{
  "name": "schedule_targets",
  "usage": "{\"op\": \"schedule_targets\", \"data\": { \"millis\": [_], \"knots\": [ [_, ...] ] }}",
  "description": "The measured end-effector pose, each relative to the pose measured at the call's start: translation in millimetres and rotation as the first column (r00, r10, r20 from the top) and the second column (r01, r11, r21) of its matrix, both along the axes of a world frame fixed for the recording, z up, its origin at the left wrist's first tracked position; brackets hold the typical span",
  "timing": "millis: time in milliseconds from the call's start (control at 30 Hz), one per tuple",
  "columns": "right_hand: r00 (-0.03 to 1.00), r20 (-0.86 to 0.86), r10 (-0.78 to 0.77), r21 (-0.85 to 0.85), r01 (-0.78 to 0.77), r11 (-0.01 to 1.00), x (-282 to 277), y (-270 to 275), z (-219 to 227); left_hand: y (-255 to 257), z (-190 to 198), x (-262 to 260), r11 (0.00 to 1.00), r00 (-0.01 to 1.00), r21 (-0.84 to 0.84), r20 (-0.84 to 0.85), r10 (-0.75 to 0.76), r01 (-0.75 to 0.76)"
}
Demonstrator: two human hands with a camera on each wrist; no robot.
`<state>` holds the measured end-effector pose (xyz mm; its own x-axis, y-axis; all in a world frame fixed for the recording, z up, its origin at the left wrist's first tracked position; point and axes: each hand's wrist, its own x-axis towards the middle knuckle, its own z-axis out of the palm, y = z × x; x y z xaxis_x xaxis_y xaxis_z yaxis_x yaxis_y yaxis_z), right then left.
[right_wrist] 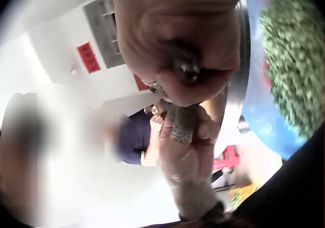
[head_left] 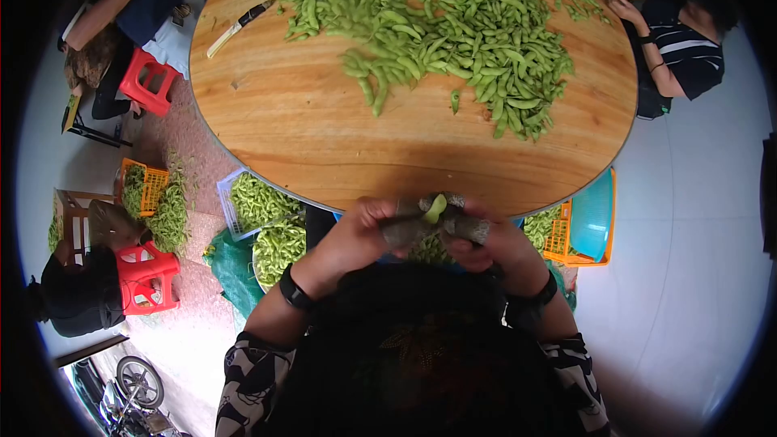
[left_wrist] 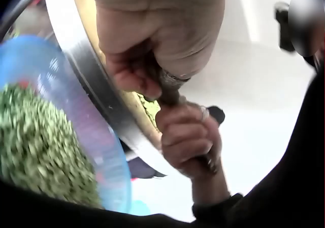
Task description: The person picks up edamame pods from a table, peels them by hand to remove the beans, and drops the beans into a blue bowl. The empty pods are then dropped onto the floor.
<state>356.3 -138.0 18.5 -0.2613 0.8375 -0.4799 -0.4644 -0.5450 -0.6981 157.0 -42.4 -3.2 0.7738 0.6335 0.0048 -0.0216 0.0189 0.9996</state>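
Note:
Over the near table edge, the left hand and right hand meet, grey coverings on some fingers. Between their fingertips a green pod points up, pinched by the left hand. In the right wrist view the right hand is curled round a dark tool with a shiny end; its full shape is hidden. The left hand touches it from beyond. The left wrist view has the left hand with bent fingers against the right hand.
Green pods are heaped on the round table, with a knife at its left. A blue basin of green beans or pods stands below the edge. Crates, red stools and seated people surround the table.

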Motion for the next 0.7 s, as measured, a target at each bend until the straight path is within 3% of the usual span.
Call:
{"op": "schedule_targets", "data": {
  "millis": [33, 67, 100, 167, 200, 233, 267, 367, 400, 433, 467, 500, 533, 567, 600, 633, 667, 700],
  "knots": [
    [0.954, -0.298, -0.010, -0.061, -0.009, 0.998, 2.6, -1.2, 2.8, 6.1, 0.5, -5.2, 0.950, 0.995, -0.293, 0.036, -0.098, 0.104],
    [0.953, -0.301, -0.010, -0.064, -0.010, 0.998, 3.3, 0.7, 3.8, 9.3, 0.7, -7.7, 0.807, 0.978, -0.554, 0.099, -0.181, 0.205],
    [0.965, -0.262, 0.011, -0.050, -0.025, 0.998, 4.5, 4.7, 4.6, 8.9, 0.6, -5.4, 0.805, 0.979, -0.556, 0.097, -0.182, 0.205],
    [0.975, -0.221, 0.032, -0.035, -0.040, 0.999, 1.4, 6.5, 7.0, 5.8, 0.7, 4.4, 0.980, 0.995, -0.194, -0.090, -0.053, 0.035],
    [0.999, -0.032, 0.000, -0.028, -0.001, 1.000, -5.5, 5.6, 8.3, 4.0, 2.6, 7.1, 0.980, 0.995, -0.195, -0.090, -0.052, 0.033],
    [0.987, 0.157, -0.033, -0.012, 0.035, 0.999, -11.3, 5.1, 9.5, 2.6, 6.0, 9.2, 0.925, 0.969, 0.381, -0.232, 0.086, 0.009],
    [0.988, 0.155, -0.028, -0.011, 0.030, 0.999, -15.0, 4.9, 10.9, 1.4, 8.1, 10.7, 0.560, 0.921, 0.825, -0.271, 0.279, 0.073],
    [0.957, 0.260, -0.128, 0.121, 0.099, 0.988, -18.0, 3.7, 11.5, -2.3, 4.9, 13.4, 0.518, 0.901, 0.850, -0.295, 0.318, 0.096],
    [0.985, 0.129, -0.117, 0.025, 0.115, 0.993, -12.5, 2.1, 9.5, -3.0, 5.7, 12.4, 0.516, 0.902, 0.850, -0.297, 0.313, 0.101],
    [0.993, -0.005, -0.118, -0.073, 0.117, 0.990, -6.3, 0.3, 7.3, -3.8, 7.2, 10.8, 0.890, 0.958, 0.455, -0.270, 0.094, 0.041],
    [0.993, -0.005, -0.122, -0.075, 0.121, 0.990, -0.4, -2.0, 4.5, -4.1, 8.9, 9.4, 0.994, 0.989, -0.084, -0.124, -0.077, 0.067],
    [0.985, -0.139, -0.104, -0.083, 0.093, 0.992, 5.4, -4.1, 1.3, -3.0, 12.2, 9.2, 0.994, 0.989, -0.086, -0.124, -0.080, 0.069],
    [0.959, -0.271, -0.085, -0.085, 0.064, 0.994, 8.2, -5.4, -0.2, -0.9, 16.6, 9.2, 0.928, 0.989, -0.365, -0.097, -0.112, 0.070],
    [0.959, -0.271, -0.086, -0.084, 0.065, 0.994, 6.7, -5.1, 1.2, 0.9, 19.2, 9.1, 0.788, 0.989, -0.612, -0.061, -0.135, 0.070],
    [0.996, -0.024, -0.080, -0.055, 0.079, 0.995, 3.1, -4.1, 3.9, 1.6, 17.8, 8.7, 0.789, 0.989, -0.610, -0.061, -0.136, 0.071],
    [0.972, 0.224, -0.078, -0.025, 0.085, 0.996, -0.2, -3.1, 5.5, 1.7, 14.8, 8.5, 0.878, 0.982, -0.470, -0.100, -0.161, 0.096],
    [0.971, 0.225, -0.080, -0.023, 0.087, 0.996, -3.1, -2.5, 4.6, 1.1, 12.8, 8.8, 0.940, 0.974, -0.317, -0.142, -0.179, 0.126],
    [0.780, 0.590, -0.207, 0.282, 0.040, 0.959, -6.3, -2.2, 2.1, 0.0, 12.5, 9.5, 0.939, 0.973, -0.317, -0.141, -0.182, 0.130]
  ]
}}
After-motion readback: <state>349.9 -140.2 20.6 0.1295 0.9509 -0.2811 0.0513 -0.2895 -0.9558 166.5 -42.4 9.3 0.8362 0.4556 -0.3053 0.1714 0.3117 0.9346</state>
